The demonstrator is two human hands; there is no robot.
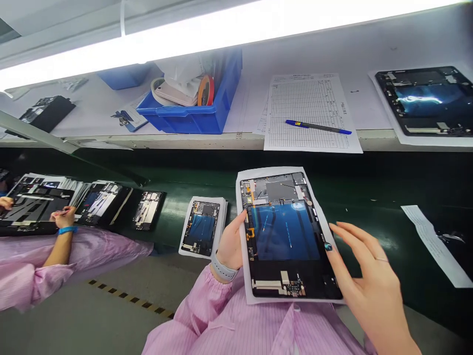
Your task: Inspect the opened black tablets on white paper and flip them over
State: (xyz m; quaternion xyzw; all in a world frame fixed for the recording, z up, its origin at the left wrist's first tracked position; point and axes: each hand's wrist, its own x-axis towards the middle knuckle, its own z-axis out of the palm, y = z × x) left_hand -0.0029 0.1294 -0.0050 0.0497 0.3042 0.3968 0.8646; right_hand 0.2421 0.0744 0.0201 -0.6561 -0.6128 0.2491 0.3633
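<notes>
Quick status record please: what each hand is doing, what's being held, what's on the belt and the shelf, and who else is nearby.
left hand: grips the left edge of the opened tablet, thumb on top
right hand: open, fingers spread, at the tablet's right edge; contact unclear
opened tablet: back cover off, lying on a white sheet, held above the green belt
belt: smaller opened device to the left
shelf: blue bin, form sheet, blue pen
co-worker: hand at far left on another opened tablet
</notes>
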